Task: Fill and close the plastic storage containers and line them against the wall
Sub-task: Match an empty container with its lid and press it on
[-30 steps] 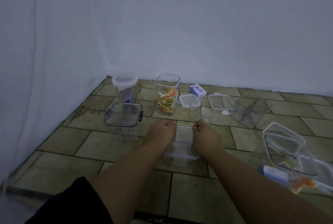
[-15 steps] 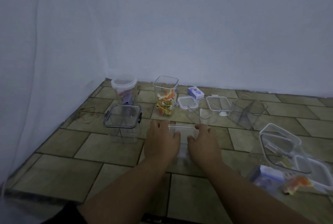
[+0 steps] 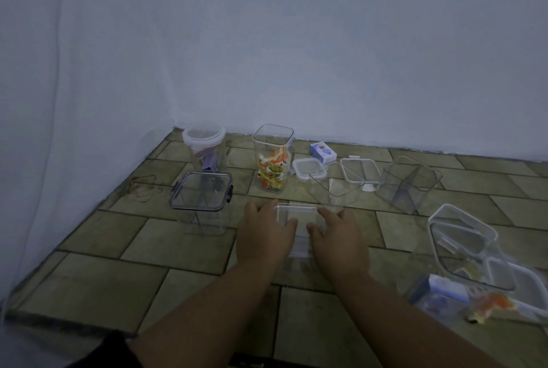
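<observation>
Pressing down is what I read here: my left hand and right hand lie palms-down, fingers spread, one on each side of a small clear container that stands on the tiled floor straight ahead of me. Both hands rest flat on its top, neither curled round anything; a narrow gap between the thumbs shows the clear plastic beneath. I judge this to be the closing step for this box, the lid being seated, though I cannot tell whether it has latched.

Farther out, a lidded square container stands to the left, well short of the wall. Behind it, near the wall, are a round tub with its lid on and a tall open jar holding colourful packets. Loose lids and an empty tilted box lie to the right.

Next, I think, comes even pressure at the edges until the lid sits level, then carrying the box back to the wall.
</observation>
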